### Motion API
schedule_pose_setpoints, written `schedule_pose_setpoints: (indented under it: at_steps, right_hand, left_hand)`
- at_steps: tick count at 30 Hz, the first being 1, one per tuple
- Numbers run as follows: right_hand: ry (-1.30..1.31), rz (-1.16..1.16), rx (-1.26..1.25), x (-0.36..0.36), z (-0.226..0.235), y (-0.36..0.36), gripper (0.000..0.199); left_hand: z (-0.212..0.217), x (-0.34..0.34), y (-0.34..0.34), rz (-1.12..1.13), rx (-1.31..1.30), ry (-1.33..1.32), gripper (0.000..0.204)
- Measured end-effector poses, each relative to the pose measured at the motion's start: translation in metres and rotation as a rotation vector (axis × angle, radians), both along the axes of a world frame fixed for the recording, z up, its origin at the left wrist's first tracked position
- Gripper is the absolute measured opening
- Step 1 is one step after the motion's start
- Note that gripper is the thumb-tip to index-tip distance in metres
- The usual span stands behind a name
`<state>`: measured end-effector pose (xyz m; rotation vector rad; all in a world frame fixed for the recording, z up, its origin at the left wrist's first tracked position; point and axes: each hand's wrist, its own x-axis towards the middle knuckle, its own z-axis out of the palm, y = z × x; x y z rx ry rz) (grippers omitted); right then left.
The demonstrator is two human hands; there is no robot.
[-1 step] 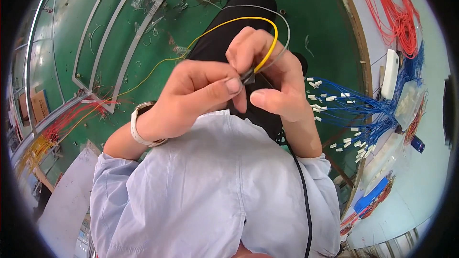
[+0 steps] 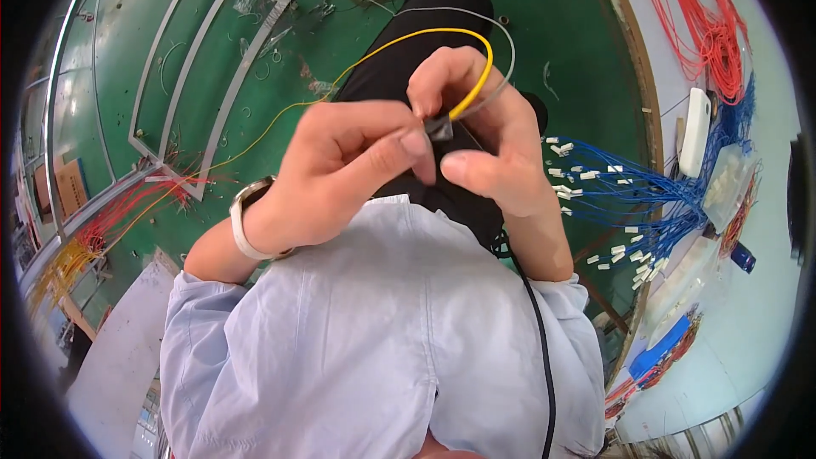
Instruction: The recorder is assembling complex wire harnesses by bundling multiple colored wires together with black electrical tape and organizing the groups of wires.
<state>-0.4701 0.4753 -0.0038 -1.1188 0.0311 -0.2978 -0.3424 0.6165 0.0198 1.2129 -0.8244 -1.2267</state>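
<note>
Both my hands are raised close together in front of my chest. My left hand (image 2: pixel 340 174) pinches a small grey connector (image 2: pixel 440 128) between thumb and forefinger. My right hand (image 2: pixel 489 149) grips the same piece from the other side. A yellow wire (image 2: pixel 476 51) loops up from the connector over my right fingers and trails off left across the floor. A thin grey wire (image 2: pixel 508 51) arcs beside it. A white watch (image 2: pixel 242 223) is on my left wrist. My pale blue shirt (image 2: pixel 374 331) fills the lower view.
Below is a green floor (image 2: pixel 280 76) with scattered wire scraps and a grey metal frame (image 2: pixel 183 76). Blue wires with white plugs (image 2: pixel 629 195) fan out at right, beside a white bench with red wires (image 2: pixel 714 25). Red and yellow bundles (image 2: pixel 93 229) lie at left.
</note>
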Motion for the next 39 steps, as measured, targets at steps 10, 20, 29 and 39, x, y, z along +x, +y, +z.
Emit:
schedule_pose_setpoints:
  at_steps: [10, 20, 29, 39]
  right_hand:
    - [0.419, -0.319, -0.410, -0.014, 0.034, 0.014, 0.082]
    - [0.206, 0.087, 0.203, -0.027, -0.024, -0.016, 0.094]
    - [0.220, 0.129, -0.006, 0.016, 0.005, -0.021, 0.026]
    - [0.255, 0.312, -0.463, -0.072, 0.037, 0.019, 0.026]
  left_hand:
    - [-0.032, -0.009, -0.021, 0.303, -0.085, -0.756, 0.019]
    - [0.005, -0.006, -0.008, 0.069, 0.108, 0.689, 0.029]
    - [0.001, 0.012, -0.006, 0.025, 0.285, 0.401, 0.029]
    - [0.014, 0.015, 0.021, -0.764, -0.115, -0.420, 0.018]
